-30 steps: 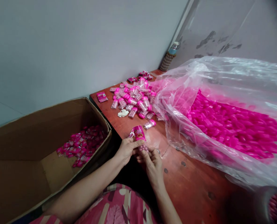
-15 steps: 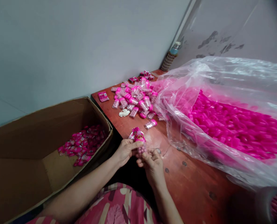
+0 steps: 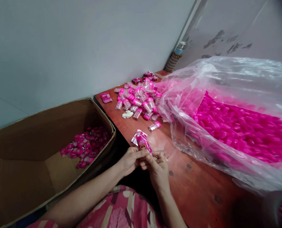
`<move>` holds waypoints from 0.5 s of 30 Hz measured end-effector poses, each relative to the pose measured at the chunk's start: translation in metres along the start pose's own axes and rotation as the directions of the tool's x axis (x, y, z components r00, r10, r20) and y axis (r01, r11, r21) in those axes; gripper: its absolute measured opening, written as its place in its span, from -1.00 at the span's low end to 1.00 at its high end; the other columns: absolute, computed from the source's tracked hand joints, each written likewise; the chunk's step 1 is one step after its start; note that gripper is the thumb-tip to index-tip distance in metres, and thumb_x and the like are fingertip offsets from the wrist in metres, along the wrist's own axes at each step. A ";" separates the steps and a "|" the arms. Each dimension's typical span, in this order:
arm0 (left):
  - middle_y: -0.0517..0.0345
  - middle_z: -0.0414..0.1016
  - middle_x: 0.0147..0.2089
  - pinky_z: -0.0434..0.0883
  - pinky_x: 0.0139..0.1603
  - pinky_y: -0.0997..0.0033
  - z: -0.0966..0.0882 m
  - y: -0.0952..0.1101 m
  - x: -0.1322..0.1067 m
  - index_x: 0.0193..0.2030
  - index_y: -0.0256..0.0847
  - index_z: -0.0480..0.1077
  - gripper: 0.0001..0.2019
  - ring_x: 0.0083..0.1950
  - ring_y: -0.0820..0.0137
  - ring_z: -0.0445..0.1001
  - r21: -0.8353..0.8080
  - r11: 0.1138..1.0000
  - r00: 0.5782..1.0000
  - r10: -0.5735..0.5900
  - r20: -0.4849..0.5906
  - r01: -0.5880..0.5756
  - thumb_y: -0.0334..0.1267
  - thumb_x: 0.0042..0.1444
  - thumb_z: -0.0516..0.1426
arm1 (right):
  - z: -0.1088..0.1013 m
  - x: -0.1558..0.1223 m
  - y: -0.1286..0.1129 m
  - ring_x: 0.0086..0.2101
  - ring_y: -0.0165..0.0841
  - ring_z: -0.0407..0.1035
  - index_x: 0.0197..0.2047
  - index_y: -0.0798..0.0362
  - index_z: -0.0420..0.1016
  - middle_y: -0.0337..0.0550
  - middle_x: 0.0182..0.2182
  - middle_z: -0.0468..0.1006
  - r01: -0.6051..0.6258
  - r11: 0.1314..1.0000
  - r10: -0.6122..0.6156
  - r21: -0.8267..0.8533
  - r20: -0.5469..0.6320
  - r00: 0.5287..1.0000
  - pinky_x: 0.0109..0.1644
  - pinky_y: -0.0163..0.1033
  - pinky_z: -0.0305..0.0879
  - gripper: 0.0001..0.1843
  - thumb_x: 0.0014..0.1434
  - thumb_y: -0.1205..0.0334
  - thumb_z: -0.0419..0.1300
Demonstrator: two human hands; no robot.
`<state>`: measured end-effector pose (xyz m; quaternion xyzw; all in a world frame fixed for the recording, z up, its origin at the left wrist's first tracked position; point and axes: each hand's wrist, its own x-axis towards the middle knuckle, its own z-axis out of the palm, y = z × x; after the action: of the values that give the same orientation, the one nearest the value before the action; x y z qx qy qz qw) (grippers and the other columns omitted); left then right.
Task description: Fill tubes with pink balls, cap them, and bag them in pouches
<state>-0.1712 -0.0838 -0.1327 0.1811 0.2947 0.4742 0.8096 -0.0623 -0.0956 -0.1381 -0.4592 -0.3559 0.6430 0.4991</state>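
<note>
**One packet in two hands**

I held a single pink packet (image 3: 142, 142) over the near edge of the red-brown table (image 3: 198, 190). My left hand (image 3: 131, 160) was closed on its lower end, thumb laid across the front. My right hand (image 3: 156, 167) met it from the other side, fingers curled in and pinched on the same bottom edge. The packet stood tilted, its crinkled top pointing away from me.

Just beyond it one small clear vial with a pink cap (image 3: 154, 126) lay alone on its side. Farther back sat one heap of such vials (image 3: 139, 98), too many for me to count. One white scrap (image 3: 127, 114) lay at the heap's near edge and one flat pink sachet (image 3: 106, 97) lay apart by the wall.

To my left stood one open cardboard box (image 3: 48, 172). It had one loose pile of pink packets (image 3: 86, 145) on its floor, again past counting. To my right, one big clear plastic bag (image 3: 226, 76) lay across the table, full of pink caps (image 3: 238, 126). One bottle (image 3: 176, 57) stood in the far corner.
</note>
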 end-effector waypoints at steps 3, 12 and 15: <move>0.15 0.30 -0.64 0.25 -0.58 0.49 -0.005 0.008 -0.007 -0.56 -0.41 0.36 -0.74 -0.64 0.51 0.29 0.062 0.998 1.000 -0.025 0.013 0.024 -0.20 -0.12 0.23 | 0.004 0.006 -0.001 -0.73 -0.45 0.32 -0.42 0.02 0.11 -0.42 -0.73 0.38 -0.042 0.998 0.044 -0.038 0.059 0.997 -0.69 -0.43 0.22 -0.66 -0.07 0.18 0.27; -0.09 0.46 -0.10 0.29 -0.01 0.20 -0.040 0.049 -0.028 -0.09 -0.25 0.37 -0.56 -0.06 0.21 0.41 0.187 0.869 0.759 0.492 -0.426 -0.458 -0.05 -0.09 0.17 | 0.005 0.022 -0.007 -0.68 -0.48 0.34 -0.39 0.03 0.17 -0.31 -0.61 0.47 -0.085 0.993 0.090 -0.085 0.063 0.994 -0.67 -0.45 0.20 -0.70 -0.02 0.06 0.20; -0.01 0.40 0.00 0.06 0.17 0.22 -0.038 0.042 -0.008 -0.14 -0.17 0.42 -0.62 0.12 0.21 0.25 0.611 0.700 0.749 0.614 -0.251 -0.369 -0.23 -0.18 0.26 | 0.000 0.024 -0.007 -0.67 -0.49 0.33 -0.40 0.05 0.21 -0.29 -0.59 0.47 -0.069 0.989 0.077 -0.131 0.056 0.995 -0.65 -0.45 0.21 -0.72 0.01 0.04 0.18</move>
<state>-0.2264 -0.0699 -0.1350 0.3577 0.5245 0.6067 0.4784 -0.0620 -0.0703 -0.1372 -0.4833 -0.3945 0.6502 0.4335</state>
